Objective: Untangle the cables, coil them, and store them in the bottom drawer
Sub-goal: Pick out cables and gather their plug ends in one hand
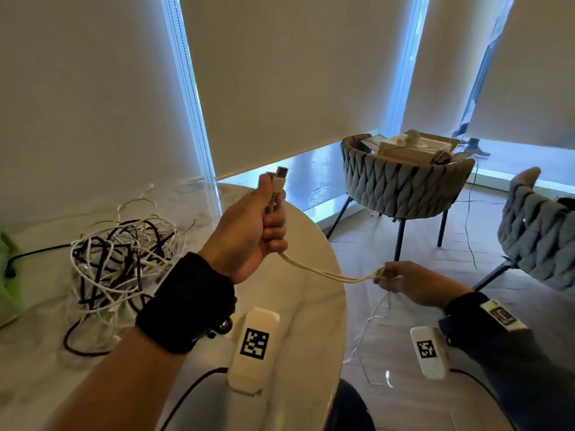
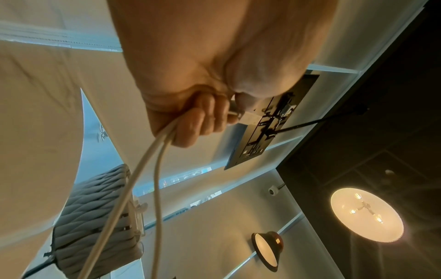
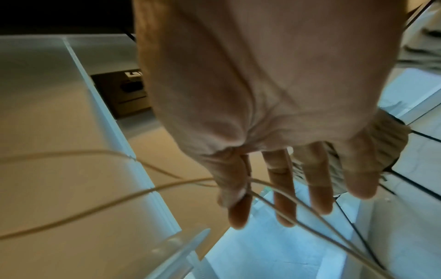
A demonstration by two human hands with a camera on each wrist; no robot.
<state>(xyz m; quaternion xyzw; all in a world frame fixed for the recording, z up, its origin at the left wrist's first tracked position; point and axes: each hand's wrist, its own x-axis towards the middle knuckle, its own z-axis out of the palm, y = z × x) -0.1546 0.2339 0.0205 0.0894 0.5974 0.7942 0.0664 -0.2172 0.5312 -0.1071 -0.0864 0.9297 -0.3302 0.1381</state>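
My left hand [image 1: 249, 231] is closed as a fist around the white cable [image 1: 326, 272], both plugs standing out above my thumb. My right hand [image 1: 407, 283] pinches the same doubled cable at its far bend, other fingers loose. I judge this cable light, soft and a little slippery, so it is best held near the plugs and at the bend. The rest, a tangled pile of cables [image 1: 121, 269], lies on the round marble table [image 1: 314, 312]. Behind are two woven chairs [image 1: 401, 185], a wooden floor and lowered blinds. I see no drawer.
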